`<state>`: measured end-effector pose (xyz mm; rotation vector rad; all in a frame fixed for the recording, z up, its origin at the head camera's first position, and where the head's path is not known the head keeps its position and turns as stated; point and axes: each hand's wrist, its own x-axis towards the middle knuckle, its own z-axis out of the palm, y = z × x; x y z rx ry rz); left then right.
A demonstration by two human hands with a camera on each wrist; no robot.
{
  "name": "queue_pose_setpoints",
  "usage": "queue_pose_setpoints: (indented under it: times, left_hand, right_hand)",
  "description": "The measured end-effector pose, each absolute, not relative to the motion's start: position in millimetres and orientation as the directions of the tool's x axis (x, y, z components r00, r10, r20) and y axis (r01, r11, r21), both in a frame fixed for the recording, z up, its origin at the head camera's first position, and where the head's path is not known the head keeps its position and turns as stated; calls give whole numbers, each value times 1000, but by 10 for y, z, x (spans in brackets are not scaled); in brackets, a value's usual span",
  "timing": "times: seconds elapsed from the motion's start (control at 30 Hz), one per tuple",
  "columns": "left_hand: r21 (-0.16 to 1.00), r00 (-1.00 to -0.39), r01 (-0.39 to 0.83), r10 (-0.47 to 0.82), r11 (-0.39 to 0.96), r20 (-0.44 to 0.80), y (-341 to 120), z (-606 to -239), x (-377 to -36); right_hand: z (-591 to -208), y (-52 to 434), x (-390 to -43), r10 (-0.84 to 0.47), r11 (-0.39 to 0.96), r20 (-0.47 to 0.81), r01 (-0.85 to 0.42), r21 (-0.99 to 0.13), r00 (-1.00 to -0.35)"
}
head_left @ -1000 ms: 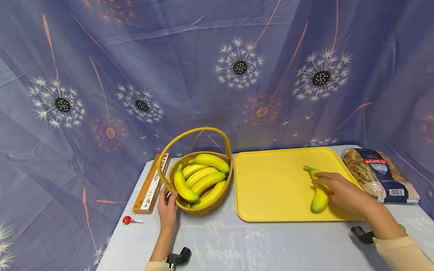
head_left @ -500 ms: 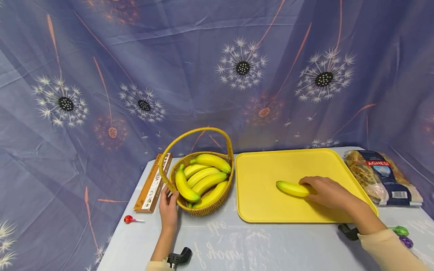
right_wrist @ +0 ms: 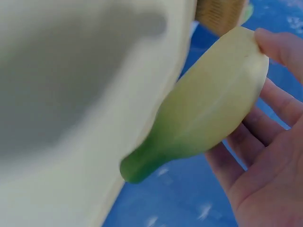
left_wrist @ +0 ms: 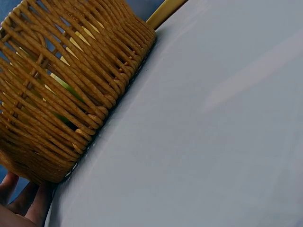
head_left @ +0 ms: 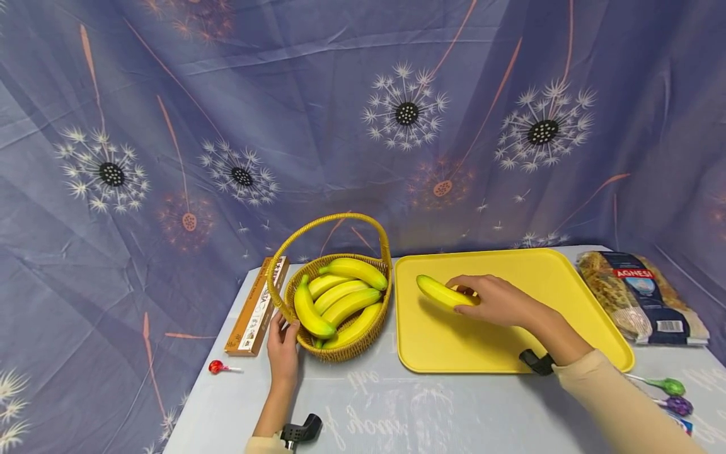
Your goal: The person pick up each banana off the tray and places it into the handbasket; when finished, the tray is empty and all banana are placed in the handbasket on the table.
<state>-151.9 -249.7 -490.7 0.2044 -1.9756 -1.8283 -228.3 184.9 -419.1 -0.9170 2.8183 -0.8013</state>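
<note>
Over the yellow tray [head_left: 510, 353], my right hand [head_left: 493, 301] grips a yellow banana [head_left: 439, 292] with a greenish tip pointing left. Its shadow falls on the tray beneath. The right wrist view has the banana [right_wrist: 213, 99] between thumb and fingers, its green end away from the palm. My left hand [head_left: 282, 356] holds the near left side of a wicker basket [head_left: 340, 354], close under the foot of its tall handle. Several bananas [head_left: 346, 302] lie inside. In the left wrist view, fingertips [left_wrist: 40, 201] rest against the woven wall.
Left of the basket lies a long orange and white box [head_left: 252, 315], with a red lollipop [head_left: 215, 367] in front. A pasta bag [head_left: 641, 296] lies beside the tray's right edge. Green [head_left: 672, 386] and purple lollipops [head_left: 677, 405] are near the right sleeve. A patterned cloth [head_left: 340, 126] hangs behind.
My right hand has taken hold of the banana at the tray's right part, turned it and carried it left, up off the tray. My left hand stays at the basket.
</note>
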Motion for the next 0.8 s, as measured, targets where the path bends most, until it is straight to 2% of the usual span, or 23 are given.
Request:
queue_pose_setpoints:
  times: [0.2,0.33,0.5,0.8]
  left_hand:
    - [976,-891,183,-399,120,216,-2493,-4898,-1516]
    - [976,-892,178,-399,122,213,-2486,-4896,-1511]
    - [976,-896,179,-390,124,214,-2477,-4902,-1513]
    - [976,-893,181,-395,121,214,-2494,-4915,-1513]
  right_hand:
    - [-3902,1423,-2349,-651,604,127,-612,-511,-748]
    - [-3743,1140,-2415,-672,557,159,-635,-535,-723]
    - [-3591,825,-2504,-689,524,171,-647,-554,-704]
    - [-3493,261,-2715,-702,576,68,-620,-533,-709]
